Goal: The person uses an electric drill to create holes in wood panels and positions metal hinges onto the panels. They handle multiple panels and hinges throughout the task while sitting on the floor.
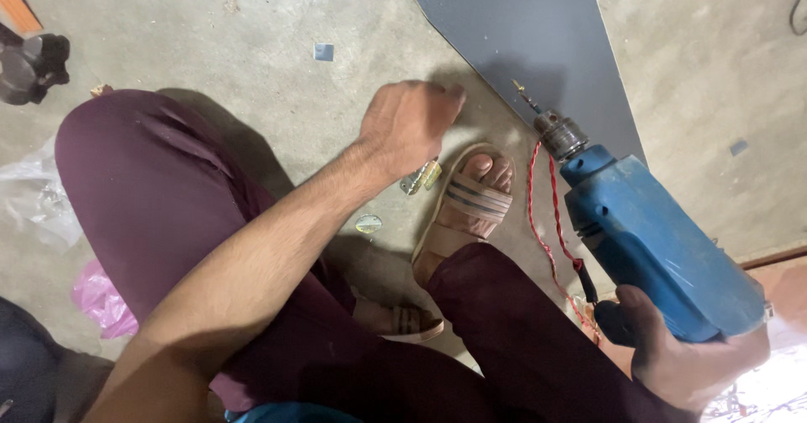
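My right hand [685,351] grips a blue electric drill [651,234] at the lower right, its chuck and bit [528,99] pointing up-left toward the edge of a dark grey board [521,28] lying on the concrete floor. My left hand [412,124] reaches out over the floor with its fingers curled, beside the board's edge; whether it holds anything is hidden. Just below that hand lies a small metal hinge [420,177]. My legs in maroon trousers are folded, with a sandalled foot [475,200] next to the hinge.
A red twisted cord [542,221] runs from the drill along the floor. A small shiny metal piece [368,224] lies near the foot. Clear plastic [34,196] and a pink bag [101,301] sit at left, a dark object [29,66] at top left.
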